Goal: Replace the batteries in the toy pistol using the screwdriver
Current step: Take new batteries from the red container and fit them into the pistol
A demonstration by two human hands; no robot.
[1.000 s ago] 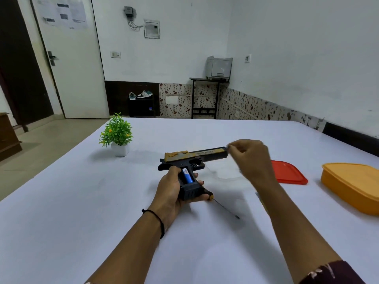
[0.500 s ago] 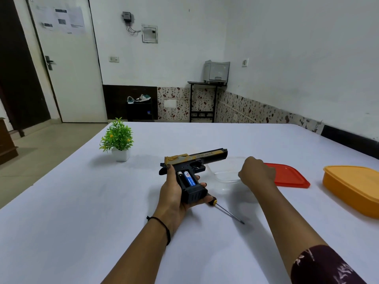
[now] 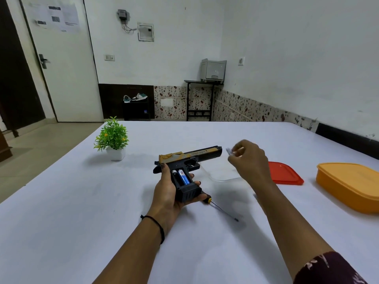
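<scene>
My left hand (image 3: 167,193) grips the black and gold toy pistol (image 3: 190,160) by its handle above the table. The battery bay in the handle is uncovered, with a blue battery (image 3: 184,176) and a second cell beside it. My right hand (image 3: 249,160) hovers near the muzzle, pinching a small blurred object (image 3: 229,151) that looks like a battery. The screwdriver (image 3: 221,209) lies on the table just below the pistol, its yellow and black handle partly hidden behind my left hand.
A clear plastic container (image 3: 220,173) sits behind the pistol, with a red lid (image 3: 284,175) to its right. An orange lidded box (image 3: 350,184) stands at the far right. A small potted plant (image 3: 112,138) stands at the back left of the white table (image 3: 82,222).
My right hand dipped down to the clear container, then rose again to muzzle height with a small object pinched in its fingers. The left hand kept the pistol still.
</scene>
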